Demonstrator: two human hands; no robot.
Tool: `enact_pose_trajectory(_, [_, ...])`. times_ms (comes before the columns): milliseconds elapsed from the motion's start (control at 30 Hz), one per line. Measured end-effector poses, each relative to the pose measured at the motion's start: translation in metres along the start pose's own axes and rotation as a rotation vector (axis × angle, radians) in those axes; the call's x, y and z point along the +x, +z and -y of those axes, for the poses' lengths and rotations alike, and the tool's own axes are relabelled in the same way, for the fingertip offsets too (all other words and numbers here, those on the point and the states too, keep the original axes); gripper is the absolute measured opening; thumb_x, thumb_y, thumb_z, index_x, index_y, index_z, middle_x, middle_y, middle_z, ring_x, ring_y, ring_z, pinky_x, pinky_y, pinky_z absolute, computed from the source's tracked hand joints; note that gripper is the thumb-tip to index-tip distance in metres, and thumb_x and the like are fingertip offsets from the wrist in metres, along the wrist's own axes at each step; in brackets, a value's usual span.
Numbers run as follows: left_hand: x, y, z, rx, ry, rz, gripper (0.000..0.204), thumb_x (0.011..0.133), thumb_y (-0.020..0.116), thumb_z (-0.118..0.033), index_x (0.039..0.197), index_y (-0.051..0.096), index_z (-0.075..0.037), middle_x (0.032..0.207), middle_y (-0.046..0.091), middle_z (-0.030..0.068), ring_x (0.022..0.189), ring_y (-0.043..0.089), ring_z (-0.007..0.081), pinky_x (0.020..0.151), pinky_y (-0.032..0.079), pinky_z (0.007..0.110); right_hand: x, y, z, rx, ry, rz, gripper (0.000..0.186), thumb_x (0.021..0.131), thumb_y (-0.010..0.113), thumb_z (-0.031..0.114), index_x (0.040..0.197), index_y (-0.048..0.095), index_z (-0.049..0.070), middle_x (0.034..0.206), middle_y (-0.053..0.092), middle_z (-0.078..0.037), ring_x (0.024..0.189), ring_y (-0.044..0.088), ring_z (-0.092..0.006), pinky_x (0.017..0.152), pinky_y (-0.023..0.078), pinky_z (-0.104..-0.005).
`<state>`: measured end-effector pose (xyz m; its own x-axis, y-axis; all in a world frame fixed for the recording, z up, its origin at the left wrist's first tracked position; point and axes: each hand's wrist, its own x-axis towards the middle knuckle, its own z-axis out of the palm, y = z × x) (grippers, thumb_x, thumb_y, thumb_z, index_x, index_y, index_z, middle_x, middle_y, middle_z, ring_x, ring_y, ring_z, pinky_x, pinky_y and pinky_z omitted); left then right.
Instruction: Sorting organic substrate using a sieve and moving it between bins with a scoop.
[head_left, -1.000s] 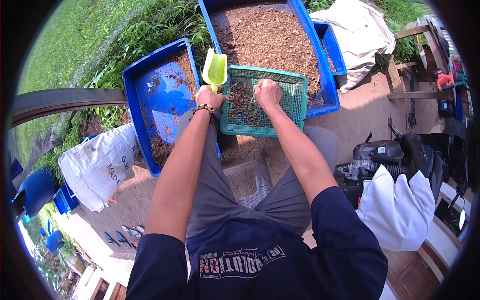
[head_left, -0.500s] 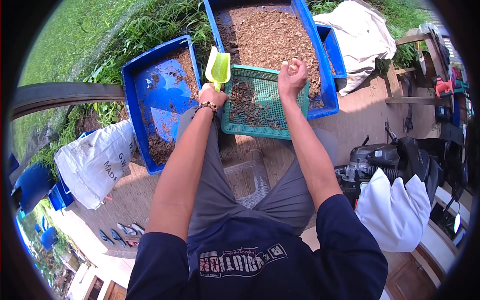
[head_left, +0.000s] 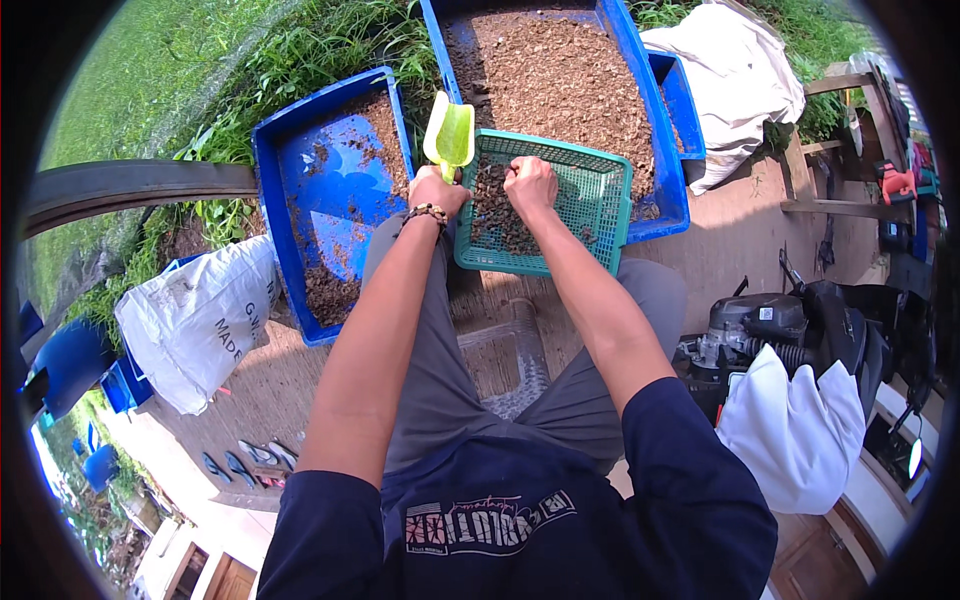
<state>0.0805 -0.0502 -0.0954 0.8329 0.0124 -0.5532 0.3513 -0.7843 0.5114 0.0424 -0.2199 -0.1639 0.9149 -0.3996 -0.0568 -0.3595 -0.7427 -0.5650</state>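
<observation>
My left hand point(head_left: 438, 190) is closed around the handle of a yellow-green plastic scoop point(head_left: 450, 132), whose bowl points away from me. The same hand is at the left rim of a shallow green mesh basket point(head_left: 592, 200). Dark brown crumbly bits point(head_left: 497, 212) lie heaped in the basket's left half. Over them is my right hand point(head_left: 532, 186), its fingers drawn together at the heap; whatever is between them is hidden. The basket overlaps the near end of a large blue tray point(head_left: 668, 190) filled with light brown, crumbly material point(head_left: 560, 75).
Left of the basket lies another blue tray point(head_left: 345, 235) with scattered brown crumbs. A white sack point(head_left: 205, 320) stands nearer on the left; a large white sack point(head_left: 735, 90) is at the far right. White cloth point(head_left: 795, 430) drapes by a dark motorbike point(head_left: 770, 315) on the right.
My right hand has moved left and down from above the basket's right side to the brown heap, its fingers closing. The scoop stays in my left hand. The whole view has shifted slightly.
</observation>
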Motion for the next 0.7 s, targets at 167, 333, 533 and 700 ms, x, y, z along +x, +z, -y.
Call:
enact_pose_trajectory(167, [0.002, -0.003, 0.009, -0.032, -0.029, -0.015, 0.036, 0.059, 0.084, -0.021, 0.093, 0.074, -0.013, 0.097, 0.072, 0.0125, 0.091, 0.070, 0.0262, 0.082, 0.055, 0.036, 0.011, -0.005, 0.024, -0.034, 0.045, 0.134, 0.017, 0.073, 0.069, 0.016, 0.087, 0.073, 0.007, 0.088, 0.070, -0.018, 0.083, 0.068, -0.0368, 0.077, 0.054, -0.0439])
enact_pose_trajectory(333, [-0.001, -0.001, -0.003, 0.054, 0.001, 0.007, 0.046, 0.062, 0.087, -0.025, 0.103, 0.074, -0.011, 0.096, 0.073, 0.0117, 0.089, 0.070, 0.0228, 0.083, 0.054, 0.035, 0.022, -0.003, 0.025, -0.041, 0.163, 0.113, 0.020, 0.070, 0.070, 0.015, 0.089, 0.074, 0.008, 0.090, 0.070, -0.020, 0.086, 0.068, -0.0373, 0.079, 0.055, -0.0427])
enact_pose_trajectory(533, [0.001, -0.002, 0.004, 0.053, -0.001, 0.003, 0.044, 0.062, 0.087, -0.025, 0.103, 0.074, -0.011, 0.096, 0.073, 0.0120, 0.088, 0.070, 0.0224, 0.082, 0.054, 0.034, 0.022, -0.005, 0.031, -0.141, 0.180, 0.213, 0.017, 0.067, 0.068, 0.010, 0.083, 0.072, 0.008, 0.087, 0.069, -0.019, 0.089, 0.068, -0.0355, 0.080, 0.055, -0.0418])
enact_pose_trajectory(700, [0.000, 0.000, -0.001, 0.016, -0.007, 0.017, 0.044, 0.063, 0.087, -0.023, 0.103, 0.074, -0.011, 0.096, 0.073, 0.0113, 0.086, 0.070, 0.0216, 0.080, 0.054, 0.033, 0.011, -0.005, 0.014, -0.104, -0.085, 0.116, 0.006, 0.066, 0.067, 0.009, 0.069, 0.064, 0.005, 0.079, 0.068, -0.020, 0.079, 0.068, -0.0362, 0.072, 0.055, -0.0420])
